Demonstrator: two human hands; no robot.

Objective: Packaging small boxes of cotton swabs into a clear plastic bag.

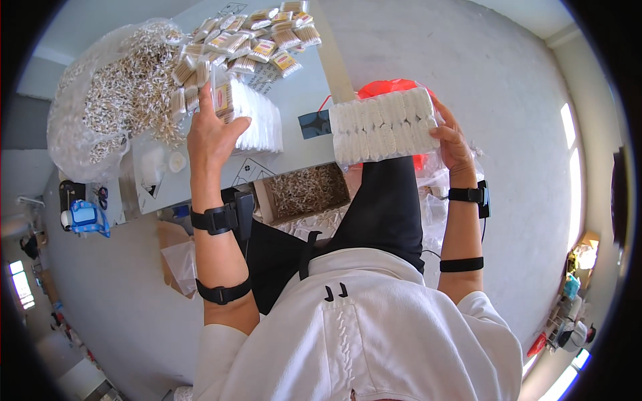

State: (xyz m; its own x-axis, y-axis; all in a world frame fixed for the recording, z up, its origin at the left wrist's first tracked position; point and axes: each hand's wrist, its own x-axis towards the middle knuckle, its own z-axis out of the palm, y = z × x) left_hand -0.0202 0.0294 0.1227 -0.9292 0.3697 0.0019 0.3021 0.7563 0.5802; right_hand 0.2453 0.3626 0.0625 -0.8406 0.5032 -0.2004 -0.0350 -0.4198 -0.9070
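Observation:
My right hand [456,142] grips the right end of a clear-wrapped bundle of cotton swab packs [384,127], white swab tips facing up, held out over the table's right edge. Over the table, my left hand [215,134] has its thumb and forefinger spread apart. It is beside the left end of a second bundle of cotton swab packs [261,120] lying on the table; whether it touches the bundle is hard to tell. Just beyond its fingertips, small labelled packs of cotton swabs [261,48] lie in a loose heap.
A big clear bag of loose cotton swabs [100,100] spills over the table's [304,87] left side. Below the table edge stands a cardboard box of swabs [266,200]. A red plastic bag [388,87] hangs behind the held bundle. A blue-and-white item [85,215] sits at far left.

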